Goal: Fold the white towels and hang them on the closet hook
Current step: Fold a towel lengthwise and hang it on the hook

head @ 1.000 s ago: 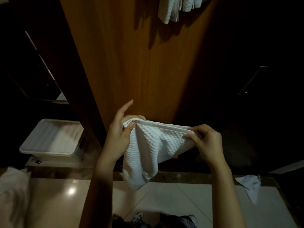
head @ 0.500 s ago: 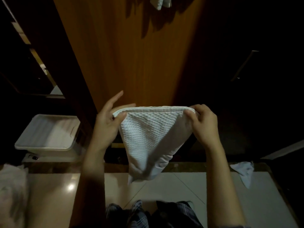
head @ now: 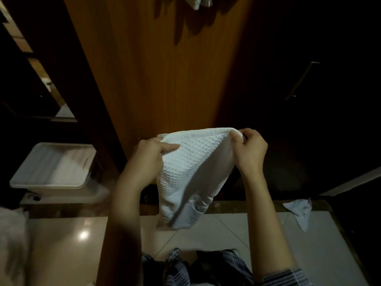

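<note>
Waffle-weave white towel [head: 191,172] hangs before the wooden closet door [head: 165,79]; I see left hand [head: 147,159] and right hand [head: 250,150] pinching its top corners.

You are standing in a home, in a dim bedroom or dressing corner by a closet. In front of you rises a tall wooden closet door [head: 165,79], with white towels [head: 198,2] hanging at its top edge. To your right a dark cabinet door carries a long metal handle [head: 302,79]. The floor [head: 206,234] is glossy pale tile that mirrors a ceiling light. On your left a white lidded plastic storage bin [head: 53,168] sits low, and a crumpled white cloth [head: 299,211] lies on the floor at your right.
</note>
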`<state>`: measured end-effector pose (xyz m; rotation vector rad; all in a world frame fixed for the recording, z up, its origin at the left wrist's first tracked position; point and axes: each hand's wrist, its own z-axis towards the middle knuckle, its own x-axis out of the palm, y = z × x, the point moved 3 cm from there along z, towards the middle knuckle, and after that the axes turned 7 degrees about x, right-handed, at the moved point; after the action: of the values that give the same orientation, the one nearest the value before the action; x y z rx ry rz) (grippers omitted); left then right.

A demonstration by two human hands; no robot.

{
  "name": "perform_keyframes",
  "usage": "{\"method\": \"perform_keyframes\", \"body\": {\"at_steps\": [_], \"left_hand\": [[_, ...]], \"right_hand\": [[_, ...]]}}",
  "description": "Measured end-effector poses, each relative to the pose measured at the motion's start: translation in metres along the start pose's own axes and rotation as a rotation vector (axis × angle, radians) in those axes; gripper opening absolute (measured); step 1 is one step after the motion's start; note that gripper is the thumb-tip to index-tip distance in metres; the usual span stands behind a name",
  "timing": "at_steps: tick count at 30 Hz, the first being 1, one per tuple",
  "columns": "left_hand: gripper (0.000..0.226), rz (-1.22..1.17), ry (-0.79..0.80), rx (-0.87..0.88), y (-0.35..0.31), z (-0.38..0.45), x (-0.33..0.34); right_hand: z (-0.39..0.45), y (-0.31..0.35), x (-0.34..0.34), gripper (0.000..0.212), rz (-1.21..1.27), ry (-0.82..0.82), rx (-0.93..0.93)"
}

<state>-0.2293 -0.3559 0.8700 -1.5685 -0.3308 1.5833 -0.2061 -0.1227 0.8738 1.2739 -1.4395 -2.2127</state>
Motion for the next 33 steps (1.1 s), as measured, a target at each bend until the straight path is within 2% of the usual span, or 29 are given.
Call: {"method": "perform_keyframes", "body": {"at_steps": [2, 4, 7, 10, 13, 14, 16, 18, 23, 26, 28, 30, 32, 33], "left_hand": [[0.049, 0.032, -0.055, 0.004, -0.011, 0.001, 0.004], [0.051, 0.07, -0.142, 0.021, -0.023, 0.002, 0.008], [0.054, 0.066, -0.255, 0.023, -0.039, 0.005, 0.013], [0.05, 0.021, -0.281, 0.031, -0.051, 0.007, 0.017], [0.041, -0.135, -0.303, 0.044, -0.056, 0.005, 0.014], [0.039, -0.219, -0.3, 0.029, -0.055, 0.005, 0.012], [0.037, -0.356, -0.29, 0.005, -0.052, 0.004, 0.008], [0.046, -0.452, -0.27, 0.02, -0.05, 0.004, 0.004], [0.062, -0.57, -0.199, 0.025, -0.043, 0.002, 0.005], [0.074, -0.647, -0.159, -0.016, -0.041, 0.002, 0.003], [0.079, -0.702, -0.137, 0.003, -0.04, 0.001, -0.001], [0.081, -0.734, -0.131, 0.043, -0.038, 0.001, -0.005], [0.079, -0.769, -0.126, 0.073, -0.034, 0.002, -0.005], [0.074, -0.792, -0.127, 0.087, -0.031, 0.002, -0.005]], "right_hand": [[-0.003, 0.002, 0.0, 0.015, 0.021, 0.046, 0.044], [-0.006, 0.01, -0.004, 0.014, -0.049, 0.136, 0.001], [-0.019, 0.032, -0.006, 0.009, -0.102, 0.313, -0.146], [-0.04, 0.058, -0.006, 0.026, -0.145, 0.499, -0.313], [-0.056, 0.075, -0.003, 0.021, -0.244, 0.654, -0.564], [-0.059, 0.078, -0.002, 0.017, -0.25, 0.679, -0.597], [-0.059, 0.083, -0.004, 0.018, -0.217, 0.718, -0.553], [-0.056, 0.084, -0.005, 0.023, -0.224, 0.752, -0.473], [-0.046, 0.076, -0.006, 0.027, -0.475, 0.75, -0.406], [-0.047, 0.08, -0.007, 0.019, -0.528, 0.66, -0.455], [-0.045, 0.086, -0.008, 0.023, -0.583, 0.526, -0.54], [-0.043, 0.093, -0.009, 0.026, -0.558, 0.396, -0.699], [-0.044, 0.098, -0.009, 0.026, -0.493, 0.353, -0.843], [-0.046, 0.098, -0.008, 0.024, -0.481, 0.384, -0.865]]}}
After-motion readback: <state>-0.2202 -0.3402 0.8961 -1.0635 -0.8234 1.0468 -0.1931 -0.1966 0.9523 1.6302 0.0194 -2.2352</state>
